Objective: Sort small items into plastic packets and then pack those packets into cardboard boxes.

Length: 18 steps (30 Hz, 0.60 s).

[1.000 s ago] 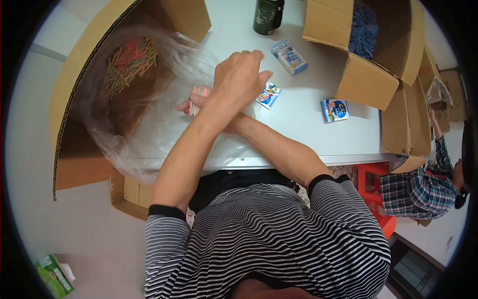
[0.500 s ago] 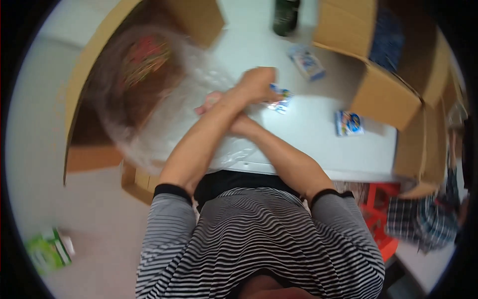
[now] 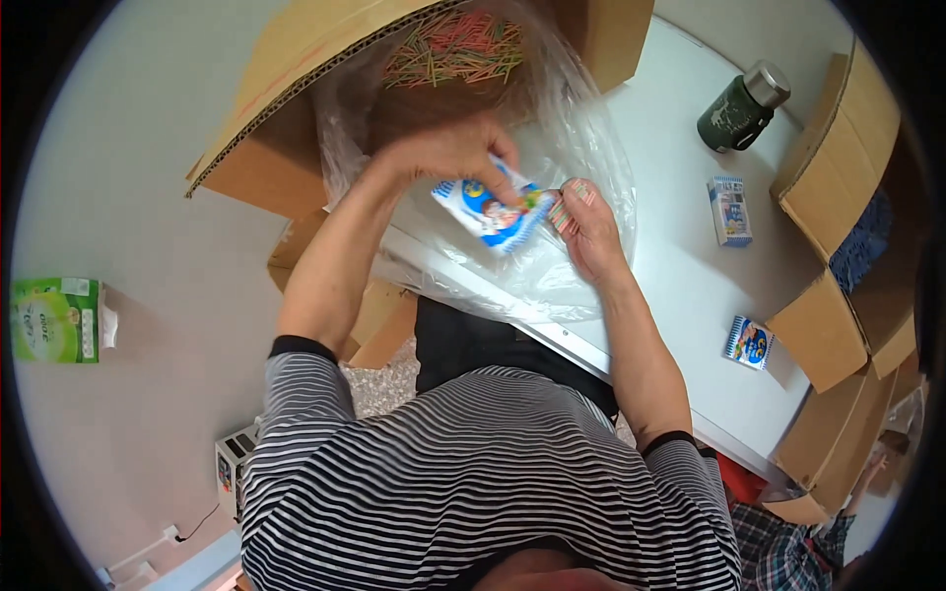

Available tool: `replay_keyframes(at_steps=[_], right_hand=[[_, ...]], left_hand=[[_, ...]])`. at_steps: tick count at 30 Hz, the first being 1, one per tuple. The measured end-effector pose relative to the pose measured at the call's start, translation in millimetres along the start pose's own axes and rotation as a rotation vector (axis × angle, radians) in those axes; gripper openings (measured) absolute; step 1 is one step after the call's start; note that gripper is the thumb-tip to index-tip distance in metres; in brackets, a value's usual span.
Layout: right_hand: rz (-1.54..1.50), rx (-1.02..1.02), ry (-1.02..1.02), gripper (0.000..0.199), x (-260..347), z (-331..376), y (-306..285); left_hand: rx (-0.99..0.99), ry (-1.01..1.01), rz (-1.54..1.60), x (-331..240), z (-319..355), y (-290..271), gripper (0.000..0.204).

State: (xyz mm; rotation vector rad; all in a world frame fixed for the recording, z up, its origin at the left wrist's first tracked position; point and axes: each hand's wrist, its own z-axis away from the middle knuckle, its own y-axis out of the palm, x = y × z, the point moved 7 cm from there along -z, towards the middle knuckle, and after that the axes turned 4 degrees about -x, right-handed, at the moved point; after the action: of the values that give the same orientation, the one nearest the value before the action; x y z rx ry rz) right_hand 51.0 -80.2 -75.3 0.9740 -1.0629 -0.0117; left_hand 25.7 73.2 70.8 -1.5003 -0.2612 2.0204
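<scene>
My left hand (image 3: 463, 156) is closed on a blue-and-white packet (image 3: 483, 209), pinching it near its right end. Beside that end, my right hand (image 3: 597, 234) grips a small bundle of thin pink-and-green sticks (image 3: 570, 207). The bundle's tip is right by the packet; whether they touch I cannot tell. Beneath both hands spreads a clear plastic bag (image 3: 562, 281), which lines a big cardboard box (image 3: 261, 153) at the upper left. Many loose coloured sticks (image 3: 455, 49) lie inside it.
On the white table (image 3: 665, 148) stand a dark green flask (image 3: 741, 106), a small pack (image 3: 729, 211) and another blue-and-white packet (image 3: 749, 342). An open carton (image 3: 823, 335) with dark blue contents borders the right side. Green tissues (image 3: 59, 320) are at far left.
My arms have uncrossed: the left hand, with the packet, is now at the left, and the right hand, with sticks showing, at the right. The whole view has swung round.
</scene>
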Motion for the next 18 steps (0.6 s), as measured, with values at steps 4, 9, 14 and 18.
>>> replay_keyframes(at_steps=[4,9,14,18], right_hand=[[0.043,0.029,0.026,0.022,3.0,-0.3,9.2],[0.027,0.019,-0.013,0.02,5.1,0.7,10.2],[0.034,0.018,-0.006,0.018,5.2,0.7,12.3],[-0.071,0.034,0.055,0.017,4.2,-2.9,3.4]], left_hand=[[0.048,0.034,-0.345,68.4,-15.3,12.4,0.031],[-0.099,0.135,-0.418,87.7,-24.6,12.6,0.025],[-0.426,0.579,-0.67,64.7,0.8,18.4,0.014],[-0.485,0.607,-0.511,52.4,10.6,12.0,0.016]])
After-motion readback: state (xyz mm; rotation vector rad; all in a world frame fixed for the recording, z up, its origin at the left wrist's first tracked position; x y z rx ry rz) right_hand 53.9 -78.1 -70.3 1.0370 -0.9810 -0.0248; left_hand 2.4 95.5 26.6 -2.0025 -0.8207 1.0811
